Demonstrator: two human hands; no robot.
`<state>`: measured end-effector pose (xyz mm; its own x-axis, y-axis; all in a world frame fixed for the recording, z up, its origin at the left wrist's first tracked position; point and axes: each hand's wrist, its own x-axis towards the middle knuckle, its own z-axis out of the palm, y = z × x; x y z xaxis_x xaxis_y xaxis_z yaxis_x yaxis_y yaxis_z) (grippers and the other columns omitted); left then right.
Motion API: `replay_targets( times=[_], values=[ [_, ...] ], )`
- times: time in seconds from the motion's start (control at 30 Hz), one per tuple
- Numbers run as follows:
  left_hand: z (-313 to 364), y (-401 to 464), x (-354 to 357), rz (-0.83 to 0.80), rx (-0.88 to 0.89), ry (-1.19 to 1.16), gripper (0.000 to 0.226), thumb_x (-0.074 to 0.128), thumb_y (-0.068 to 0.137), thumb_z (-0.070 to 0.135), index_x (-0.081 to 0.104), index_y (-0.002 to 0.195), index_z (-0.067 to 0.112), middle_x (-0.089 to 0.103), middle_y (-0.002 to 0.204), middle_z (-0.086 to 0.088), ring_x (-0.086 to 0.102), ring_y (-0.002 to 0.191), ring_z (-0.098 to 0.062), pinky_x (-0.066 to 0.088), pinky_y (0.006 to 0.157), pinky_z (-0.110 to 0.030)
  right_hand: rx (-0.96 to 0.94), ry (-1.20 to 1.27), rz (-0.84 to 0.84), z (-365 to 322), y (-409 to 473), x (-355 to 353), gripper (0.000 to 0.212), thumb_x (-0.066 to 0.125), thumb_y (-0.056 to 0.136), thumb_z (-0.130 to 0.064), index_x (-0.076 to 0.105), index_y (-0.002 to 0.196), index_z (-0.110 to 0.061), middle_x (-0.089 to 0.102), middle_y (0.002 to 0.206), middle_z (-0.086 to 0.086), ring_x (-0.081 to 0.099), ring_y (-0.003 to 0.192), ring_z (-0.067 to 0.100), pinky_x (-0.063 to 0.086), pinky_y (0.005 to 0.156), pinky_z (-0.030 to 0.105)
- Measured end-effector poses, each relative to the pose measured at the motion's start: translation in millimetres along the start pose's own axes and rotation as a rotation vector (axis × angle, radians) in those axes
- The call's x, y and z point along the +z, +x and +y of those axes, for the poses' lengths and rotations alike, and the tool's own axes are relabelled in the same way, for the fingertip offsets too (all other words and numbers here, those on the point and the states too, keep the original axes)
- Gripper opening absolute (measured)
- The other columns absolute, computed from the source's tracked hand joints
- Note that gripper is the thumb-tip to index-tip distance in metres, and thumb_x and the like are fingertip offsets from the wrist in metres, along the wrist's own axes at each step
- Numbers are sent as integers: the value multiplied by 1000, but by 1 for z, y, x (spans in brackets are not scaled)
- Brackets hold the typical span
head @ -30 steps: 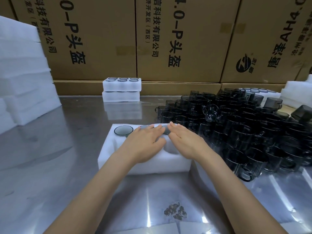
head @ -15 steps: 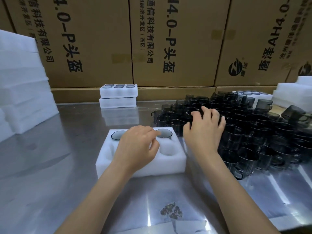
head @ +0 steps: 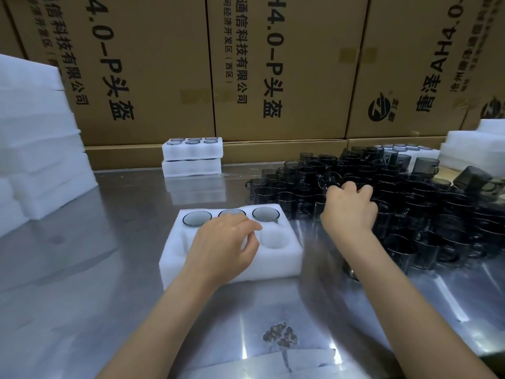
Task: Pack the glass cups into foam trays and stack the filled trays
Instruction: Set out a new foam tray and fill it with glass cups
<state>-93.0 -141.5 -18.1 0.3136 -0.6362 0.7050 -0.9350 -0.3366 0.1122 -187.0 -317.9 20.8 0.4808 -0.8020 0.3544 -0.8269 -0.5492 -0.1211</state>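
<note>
A white foam tray (head: 292, 258) lies on the steel table in front of me. Its back row holds three dark glass cups (head: 197, 218), and the front right pocket (head: 274, 239) is bare. My left hand (head: 224, 250) rests over the tray's middle with loosely curled fingers, holding nothing and hiding the middle front pocket. To the right stands a dense crowd of dark glass cups (head: 426, 214). My right hand (head: 349, 209) reaches into its near left part, fingers curled down over a cup's rim.
Two filled foam trays (head: 192, 157) are stacked at the back centre against cardboard boxes (head: 273, 77). Tall piles of foam (head: 41, 149) stand at the left, more foam (head: 475, 149) at the far right. A dark stain (head: 280, 335) marks the near table.
Both hands left the tray's back row cups. My right hand swung right into the cup pile and curled its fingers; my left hand drew back a little over the tray.
</note>
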Motion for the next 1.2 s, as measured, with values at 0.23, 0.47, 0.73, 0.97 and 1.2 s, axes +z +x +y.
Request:
replay_targets(
  times=[0.23,0.47,0.73,0.97,1.2],
  values=[
    [-1,-7,1,-1,-9,-45,20,56,76,15,74,83,17,69,78,7,65,70,-21,49,50,-30,-56,63,7,15,4,-2,37,52,88,5,59,118,-16,45,127,10,33,121,35,36,68,33],
    [-3,-11,3,41,-46,-86,24,53,82,22,72,97,19,70,91,9,64,86,-18,51,65,-29,-222,424,155,7,-12,-7,50,54,78,13,63,112,-22,50,125,0,35,115,26,41,75,34],
    [-10,-9,3,0,-222,-259,31,45,82,41,54,107,26,58,96,17,57,89,-10,41,61,-26,-829,793,96,-70,-63,-13,43,50,75,10,69,99,-22,49,125,-4,39,108,15,47,82,37],
    [-20,-11,-8,298,-344,-324,44,59,72,39,57,114,25,52,104,19,53,94,-4,42,71,-20,-732,987,248,-94,-73,5,37,68,77,-9,60,113,-15,52,112,-3,43,102,14,37,88,20],
    [-34,-17,-20,523,-358,-308,60,75,63,53,51,109,24,42,106,13,53,94,-9,44,70,-20,-593,1226,46,-113,-80,12,23,78,72,-33,60,87,-28,47,97,-17,55,79,-2,49,72,22]
  ],
)
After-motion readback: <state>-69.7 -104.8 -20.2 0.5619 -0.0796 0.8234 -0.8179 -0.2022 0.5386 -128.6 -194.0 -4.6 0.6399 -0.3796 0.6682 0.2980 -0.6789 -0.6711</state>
